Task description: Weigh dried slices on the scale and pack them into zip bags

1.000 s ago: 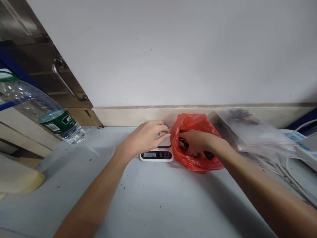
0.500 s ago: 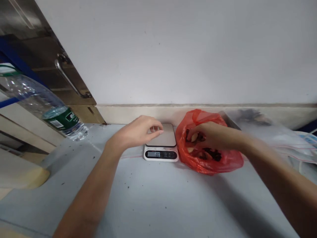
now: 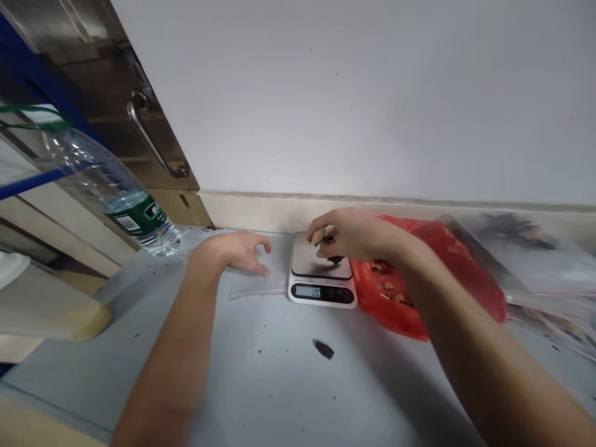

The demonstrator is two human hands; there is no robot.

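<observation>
My right hand (image 3: 356,234) is just over the plate of a small white digital kitchen scale (image 3: 322,290). Pinched in its fingers are a few dried pieces (image 3: 318,236), one pale and others dark brown. Whether they touch the plate I cannot tell. The scale's display seems to read zero. To the right of it, an open red plastic bag (image 3: 459,264) holds more brown dried pieces, partly hidden by my right forearm. My left hand (image 3: 239,251) is open, thumb and fingers apart, over a clear flat zip bag (image 3: 258,285) left of the scale.
A dark flake (image 3: 323,349) lies on the grey tabletop (image 3: 261,397). A water bottle (image 3: 133,208) and a whitish container (image 3: 51,301) stand at the left. Clear bags with dark contents (image 3: 526,248) lie at the right. A white wall (image 3: 354,112) rises behind.
My right hand has come out of the red bag and moved left over the scale with dried pieces. My left hand has drawn left off the scale. A dark flake now lies in front.
</observation>
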